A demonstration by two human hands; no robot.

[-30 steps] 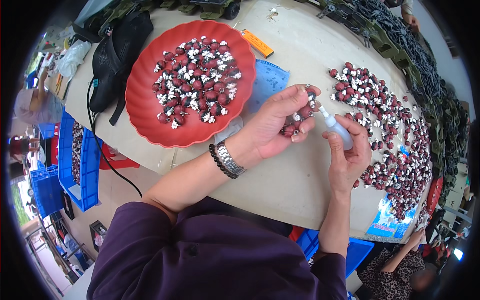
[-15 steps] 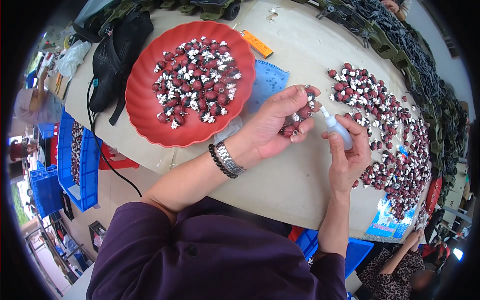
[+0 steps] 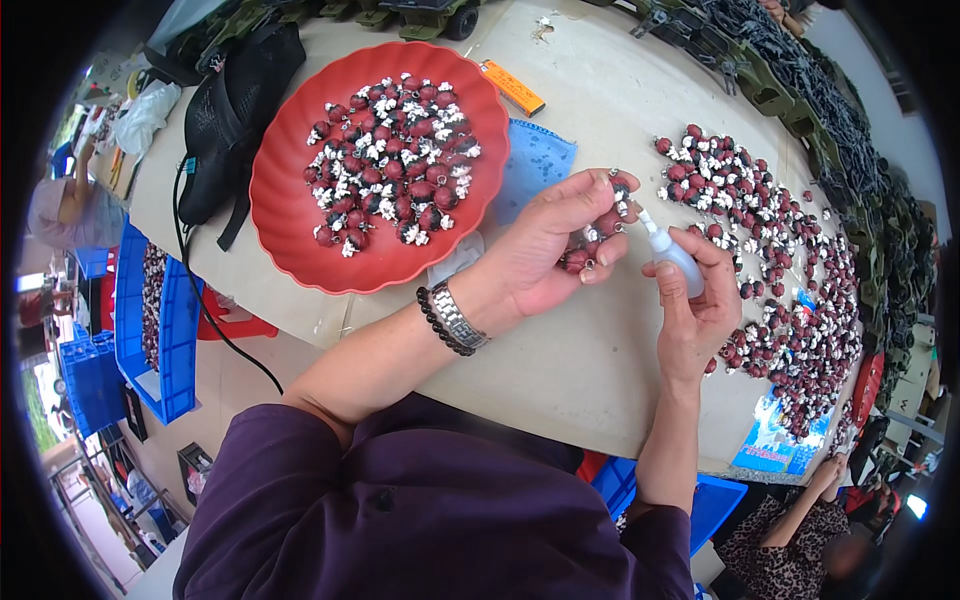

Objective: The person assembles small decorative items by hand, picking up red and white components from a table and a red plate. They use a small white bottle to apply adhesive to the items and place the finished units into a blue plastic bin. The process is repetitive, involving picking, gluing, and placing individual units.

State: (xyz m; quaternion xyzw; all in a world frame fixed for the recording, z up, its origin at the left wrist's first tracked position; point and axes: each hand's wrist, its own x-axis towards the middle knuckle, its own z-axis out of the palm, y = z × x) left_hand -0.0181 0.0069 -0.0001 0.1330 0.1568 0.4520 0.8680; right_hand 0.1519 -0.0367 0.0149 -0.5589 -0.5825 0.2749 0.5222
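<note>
My left hand [image 3: 553, 238] is closed around several small dark-red and white figures [image 3: 578, 258], one of them pinched upright between thumb and forefinger. In my right hand [image 3: 697, 320] is a small white squeeze bottle [image 3: 676, 262], tilted so that its narrow nozzle touches or nearly touches the pinched figure; which of these, I cannot tell. To the left, a red scalloped bowl [image 3: 290, 245] holds many similar figures. A large spread of the same figures [image 3: 800, 330] lies on the table right of my right hand.
A blue cloth [image 3: 540, 160] and an orange box [image 3: 514, 88] lie beyond the bowl. Left of it is a black mesh item [image 3: 215, 150] with a cable. Green model vehicles [image 3: 770, 95] line the far edge. Another person's hand [image 3: 828, 474] reaches in at lower right.
Both my hands and the squeeze bottle stay almost exactly where they were. At lower right, the other person's hand has shifted slightly.
</note>
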